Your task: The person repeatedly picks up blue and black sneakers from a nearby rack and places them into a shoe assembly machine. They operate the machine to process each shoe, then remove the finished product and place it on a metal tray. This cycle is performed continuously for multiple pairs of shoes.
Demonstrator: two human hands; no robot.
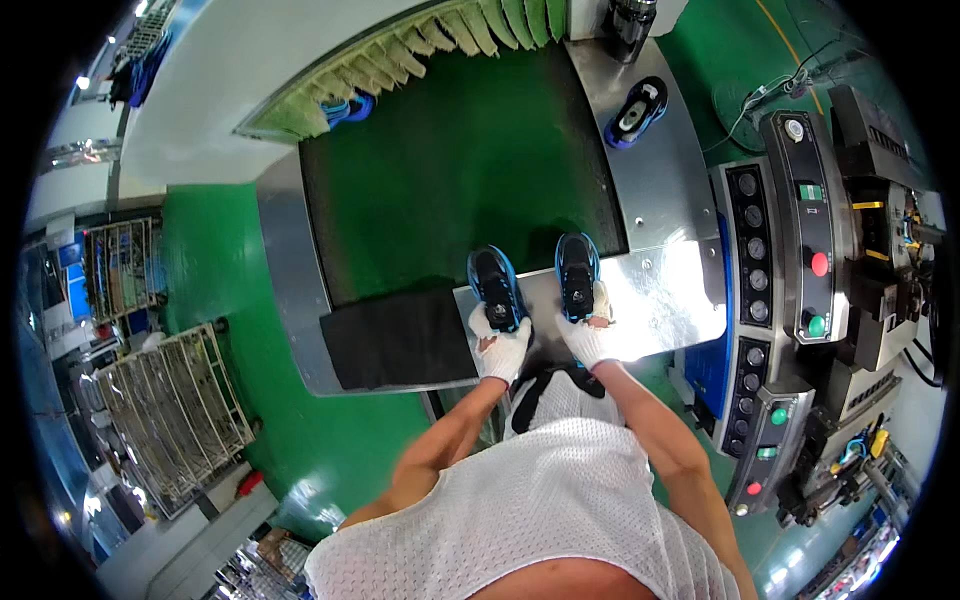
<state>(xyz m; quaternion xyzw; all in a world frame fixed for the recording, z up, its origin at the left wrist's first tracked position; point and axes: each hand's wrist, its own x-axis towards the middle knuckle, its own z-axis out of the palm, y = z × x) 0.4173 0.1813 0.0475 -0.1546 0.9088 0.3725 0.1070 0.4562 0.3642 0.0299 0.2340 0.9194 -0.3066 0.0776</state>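
Note:
My left hand (504, 347), in a white glove, is closed round the heel end of a black shoe (494, 280) with a blue edge. A matching black and blue shoe (577, 275) is gripped at its heel by my right hand (589, 335), gloved in white too. Both shoes point away from me, side by side and apart, at the near edge of the green conveyor belt (440, 190). Below them lies the bare metal front ledge (650, 300). A black mat (400, 340) covers that ledge to the left of my left hand.
Another shoe (636, 112) lies on the metal side plate at the far right. Blue shoe parts (348, 108) show under the fringed curtain (400, 60) of the machine opening. A control panel (800, 230) with buttons and gauges stands at right; wire racks (175, 410) stand at left.

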